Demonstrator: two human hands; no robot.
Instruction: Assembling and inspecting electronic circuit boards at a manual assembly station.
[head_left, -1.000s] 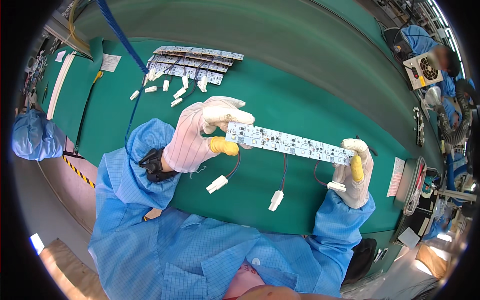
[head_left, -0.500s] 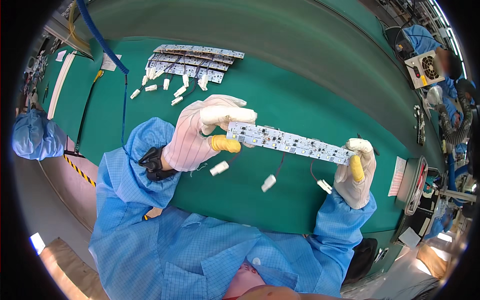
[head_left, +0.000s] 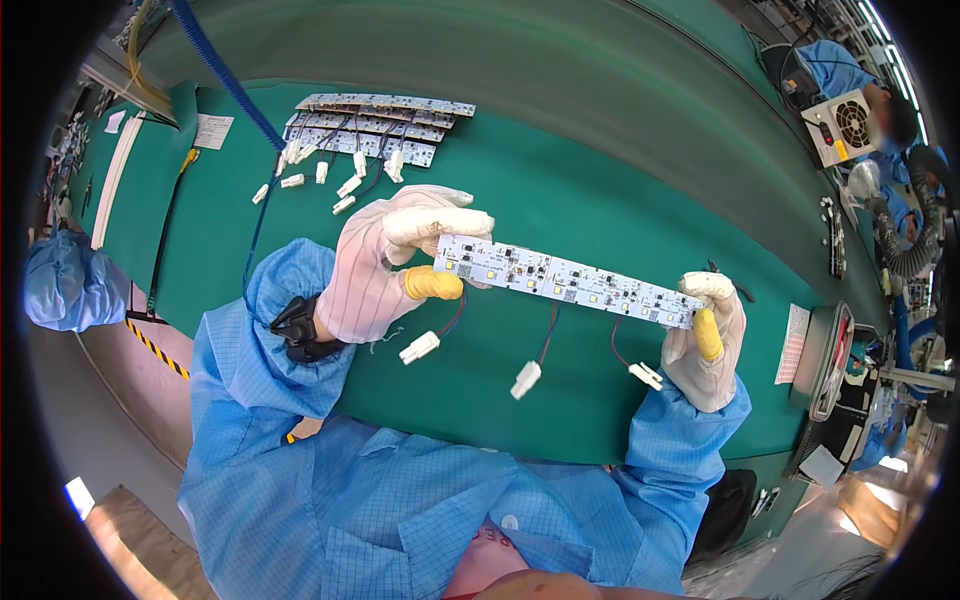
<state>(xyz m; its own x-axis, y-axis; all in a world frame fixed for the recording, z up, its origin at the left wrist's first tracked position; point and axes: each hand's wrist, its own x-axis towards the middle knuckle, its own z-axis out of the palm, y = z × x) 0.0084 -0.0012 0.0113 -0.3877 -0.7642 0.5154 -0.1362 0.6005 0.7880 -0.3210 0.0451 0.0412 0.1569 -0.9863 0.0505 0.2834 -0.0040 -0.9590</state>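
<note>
Since the earlier frame, I see that the lower end of the blue coiled cord (head_left: 225,75) has swung right, toward the stacked strips, and the white plastic connectors (head_left: 525,379) below my long white circuit-board strip (head_left: 570,282) have swung a little. My left hand (head_left: 378,268), in a pale striped glove, pinches the strip's left end, its yellow-covered thumb (head_left: 434,284) underneath. My right hand (head_left: 712,350), in a pale glove, holds the strip's right end the same way, so each grip is narrow and closed on the strip. The strip is up above the green tabletop (head_left: 580,205), its component side toward me, right end lower in view. Three connectors hang from dark wires on the strip's near side; I can't tell whether any touches the tabletop. Beyond the strip's left end lies an overlapping stack of similar white strips (head_left: 400,130), their wired connectors trailing toward me. Right of the strip, I have a printed paper sheet (head_left: 793,345), then a grey metal tray (head_left: 812,355).
</note>
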